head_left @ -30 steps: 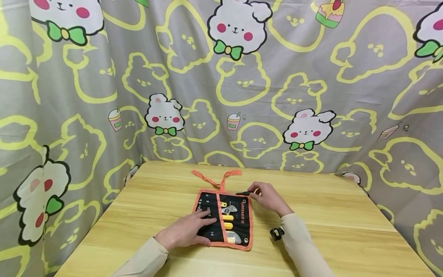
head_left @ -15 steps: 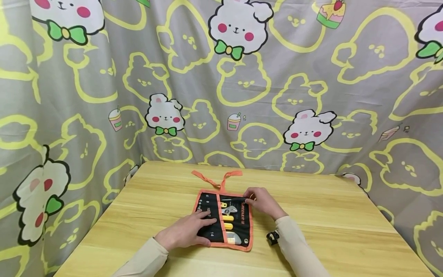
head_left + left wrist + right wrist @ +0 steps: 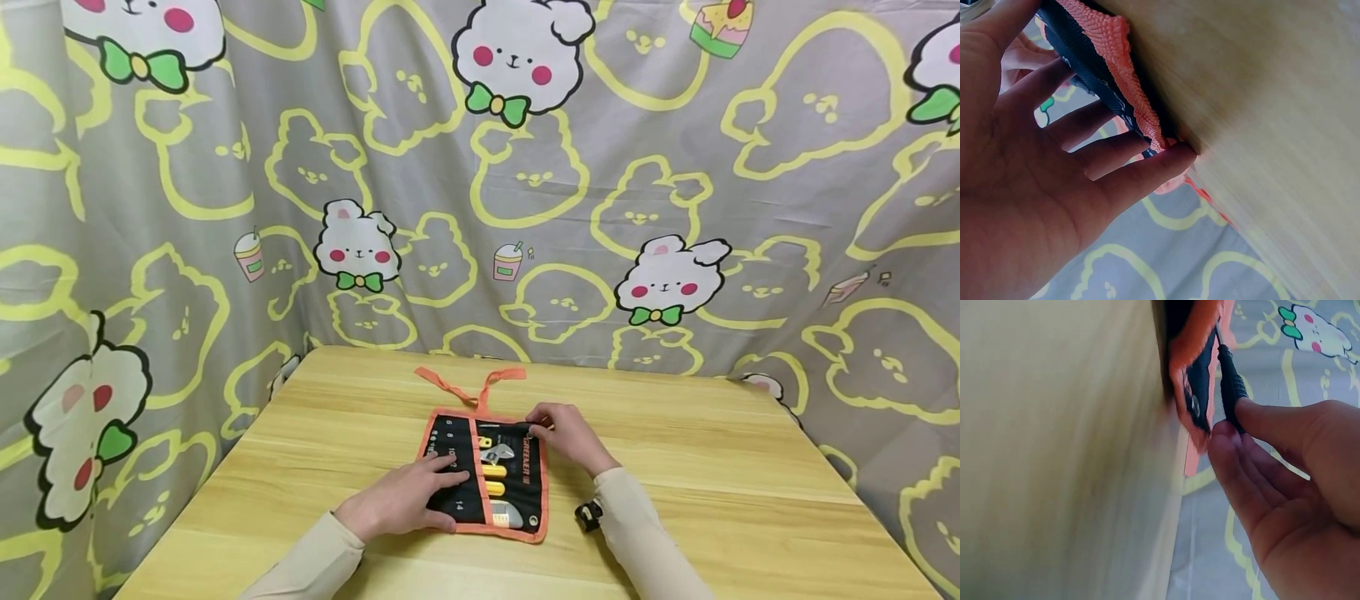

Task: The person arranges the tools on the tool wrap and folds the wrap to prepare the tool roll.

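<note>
A black tool roll (image 3: 517, 492) with orange edging lies unfolded on the table, its pockets printed with numbers. My left hand (image 3: 401, 496) rests on its left part, fingers spread; in the left wrist view the fingers touch the orange edge. At the roll's far right corner my right hand (image 3: 570, 433) pinches the black handle of a screwdriver (image 3: 1232, 381) between thumb and fingers. The screwdriver's thin metal shaft points into the roll, its tip hidden. An adjustable wrench (image 3: 497, 454), yellow handles (image 3: 493, 472) and a grey-and-yellow tool (image 3: 504, 514) poke out of the pockets.
Orange tie straps (image 3: 480, 400) stretch from the roll's far edge across the wooden table (image 3: 712, 467). A small black device (image 3: 588, 515) sits by the right wrist. Behind the table hangs a grey curtain (image 3: 420, 183) with cartoon prints.
My right hand has moved left with the screwdriver, from beyond the roll's right edge to its far right corner, and the shaft now lies at the top pocket. The left hand stays put.
</note>
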A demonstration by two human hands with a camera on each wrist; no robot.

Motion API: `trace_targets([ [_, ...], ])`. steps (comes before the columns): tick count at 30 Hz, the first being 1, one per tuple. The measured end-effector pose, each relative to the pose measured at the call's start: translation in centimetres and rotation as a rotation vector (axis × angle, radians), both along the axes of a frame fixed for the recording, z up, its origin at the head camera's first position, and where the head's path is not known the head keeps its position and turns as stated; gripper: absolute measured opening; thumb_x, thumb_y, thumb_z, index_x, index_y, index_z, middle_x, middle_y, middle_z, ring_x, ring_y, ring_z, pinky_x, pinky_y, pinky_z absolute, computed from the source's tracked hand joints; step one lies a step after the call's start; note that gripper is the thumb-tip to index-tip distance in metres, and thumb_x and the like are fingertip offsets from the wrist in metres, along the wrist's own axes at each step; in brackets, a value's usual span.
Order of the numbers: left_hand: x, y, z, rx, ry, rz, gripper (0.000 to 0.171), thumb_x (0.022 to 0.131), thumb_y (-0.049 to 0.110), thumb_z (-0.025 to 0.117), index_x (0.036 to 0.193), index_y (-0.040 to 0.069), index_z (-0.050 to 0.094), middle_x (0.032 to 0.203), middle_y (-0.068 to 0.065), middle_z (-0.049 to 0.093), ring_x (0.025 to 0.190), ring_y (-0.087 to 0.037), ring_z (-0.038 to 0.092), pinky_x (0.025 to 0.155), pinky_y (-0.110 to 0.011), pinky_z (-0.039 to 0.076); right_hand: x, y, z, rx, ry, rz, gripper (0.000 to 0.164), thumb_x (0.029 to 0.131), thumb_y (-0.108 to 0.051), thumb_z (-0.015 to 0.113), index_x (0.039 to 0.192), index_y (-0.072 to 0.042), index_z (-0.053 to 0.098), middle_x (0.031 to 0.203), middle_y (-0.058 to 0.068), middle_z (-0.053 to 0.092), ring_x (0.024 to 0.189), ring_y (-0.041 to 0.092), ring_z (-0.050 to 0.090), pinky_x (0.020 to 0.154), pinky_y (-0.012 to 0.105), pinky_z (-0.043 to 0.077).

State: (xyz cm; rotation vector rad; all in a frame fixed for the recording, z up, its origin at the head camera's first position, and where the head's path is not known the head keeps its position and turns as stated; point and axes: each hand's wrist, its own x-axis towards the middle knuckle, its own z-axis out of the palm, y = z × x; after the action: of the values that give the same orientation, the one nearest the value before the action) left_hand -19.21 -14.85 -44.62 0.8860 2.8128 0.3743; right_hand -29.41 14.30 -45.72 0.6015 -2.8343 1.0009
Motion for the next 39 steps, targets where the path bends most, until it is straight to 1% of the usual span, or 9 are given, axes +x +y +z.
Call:
trace_targets([
  [4, 0.0, 0.0, 0.1, -0.004, 0.0, 0.001, 0.071, 0.086, 0.055, 0.074, 0.148, 0.023, 0.057, 0.157, -0.015, 0.047, 0.144, -0.041, 0.044, 0.112, -0.055, 0.044, 0.2, -0.5, 0.0, 0.017, -0.006, 0.024, 0.01, 0.094, -0.003, 0.072, 0.1, -0.009, 0.077, 0.096, 0.002, 0.075, 0.086, 0.015, 0.069, 0.075, 0.034, 0.06],
  [10, 0.1, 0.2, 0.3, -0.002, -0.012, 0.001, 0.071, 0.087, 0.055, 0.074, 0.149, 0.024, 0.057, 0.157, -0.014, 0.046, 0.144, -0.04, 0.043, 0.111, -0.055, 0.044, 0.5, -0.8, 0.2, 0.038, -0.015, 0.015, 0.011, 0.093, -0.003, 0.073, 0.101, -0.009, 0.077, 0.097, 0.003, 0.075, 0.087, 0.015, 0.07, 0.077, 0.035, 0.06],
  [15, 0.2, 0.3, 0.4, 0.015, -0.018, -0.006, 0.072, 0.086, 0.054, 0.075, 0.149, 0.022, 0.057, 0.158, -0.015, 0.046, 0.145, -0.041, 0.043, 0.111, -0.056, 0.044, 0.5, -0.7, 0.2, 0.044, 0.009, 0.028, 0.012, 0.092, -0.001, 0.073, 0.101, -0.009, 0.077, 0.096, 0.004, 0.075, 0.086, 0.015, 0.07, 0.077, 0.036, 0.06],
  [20, 0.1, 0.2, 0.4, 0.016, -0.011, -0.008, 0.073, 0.086, 0.054, 0.075, 0.149, 0.022, 0.056, 0.158, -0.015, 0.045, 0.145, -0.041, 0.042, 0.111, -0.056, 0.044, 0.3, -1.0, 0.2, 0.053, 0.031, 0.052, 0.012, 0.092, 0.0, 0.073, 0.101, -0.007, 0.077, 0.097, 0.005, 0.075, 0.085, 0.016, 0.069, 0.078, 0.038, 0.059],
  [26, -0.1, 0.2, 0.2, 0.004, -0.009, -0.003, 0.073, 0.087, 0.056, 0.074, 0.149, 0.023, 0.056, 0.158, -0.015, 0.045, 0.145, -0.041, 0.042, 0.111, -0.056, 0.044, 0.2, -1.2, 0.1, 0.083, 0.04, 0.103, 0.011, 0.093, -0.001, 0.073, 0.101, -0.006, 0.077, 0.096, 0.006, 0.075, 0.085, 0.017, 0.069, 0.078, 0.038, 0.059],
  [31, -0.2, 0.4, 0.4, 0.011, -0.014, -0.009, 0.072, 0.087, 0.056, 0.074, 0.148, 0.022, 0.057, 0.157, -0.015, 0.046, 0.145, -0.042, 0.042, 0.111, -0.057, 0.044, 0.0, -1.3, 0.2, 0.122, 0.031, 0.121, 0.009, 0.093, -0.002, 0.073, 0.1, -0.006, 0.076, 0.092, 0.004, 0.074, 0.083, 0.016, 0.069, 0.076, 0.037, 0.058],
  [35, -0.1, 0.4, 0.6, 0.01, -0.011, -0.007, 0.072, 0.086, 0.056, 0.074, 0.147, 0.023, 0.058, 0.156, -0.015, 0.048, 0.144, -0.041, 0.043, 0.111, -0.057, 0.044, -0.1, -2.0, 0.4, 0.126, 0.008, 0.127, 0.008, 0.094, -0.003, 0.072, 0.099, -0.007, 0.076, 0.092, 0.004, 0.074, 0.084, 0.016, 0.068, 0.077, 0.037, 0.058],
  [39, 0.0, 0.4, 0.5, 0.008, -0.017, -0.004, 0.072, 0.086, 0.056, 0.075, 0.147, 0.022, 0.058, 0.156, -0.015, 0.048, 0.144, -0.041, 0.043, 0.111, -0.056, 0.044, 0.0, -2.6, 0.5, 0.137, -0.003, 0.151, 0.008, 0.094, -0.003, 0.072, 0.1, -0.006, 0.076, 0.093, 0.005, 0.074, 0.085, 0.018, 0.069, 0.078, 0.038, 0.059],
])
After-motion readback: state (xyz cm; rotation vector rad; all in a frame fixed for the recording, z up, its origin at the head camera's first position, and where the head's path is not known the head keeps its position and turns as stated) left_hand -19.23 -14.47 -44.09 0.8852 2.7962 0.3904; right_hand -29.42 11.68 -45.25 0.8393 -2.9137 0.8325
